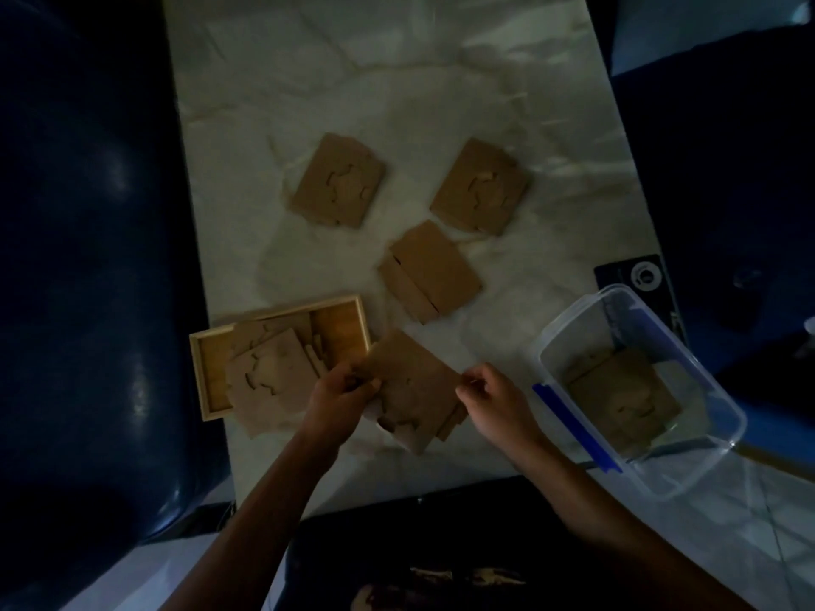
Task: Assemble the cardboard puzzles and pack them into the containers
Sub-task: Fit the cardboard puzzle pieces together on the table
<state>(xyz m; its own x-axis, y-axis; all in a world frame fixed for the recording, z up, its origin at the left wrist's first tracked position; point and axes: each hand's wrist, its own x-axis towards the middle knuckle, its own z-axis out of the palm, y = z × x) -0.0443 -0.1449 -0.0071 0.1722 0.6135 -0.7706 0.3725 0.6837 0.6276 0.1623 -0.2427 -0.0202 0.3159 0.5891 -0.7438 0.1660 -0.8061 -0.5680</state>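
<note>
Two bare forearms reach in from the near edge over a pale, wrinkled table covering (308, 103). Between them sits a brown cardboard puzzle (419, 390), tilted like a diamond. The left hand (339, 392) has its fingers closed on the puzzle's left corner, and the right hand (494, 399) pinches its right corner.

Just left of the left hand, a shallow wooden tray (282, 308) holds loose cardboard pieces (269, 377) that spill over its near rim. Right of the right hand, a clear plastic tub (701, 359) with a blue clip hangs partly off the table's near right corner, with a flat puzzle (626, 390) lying inside.

Farther out, three more cardboard puzzles lie apart on open cloth: one far left (337, 180), one far right (480, 187), one in the middle (430, 271). Dark blue upholstery (88, 258) borders the table's left side.

Each puzzle is plain brown, rectangular, with jigsaw-shaped cut lines.
</note>
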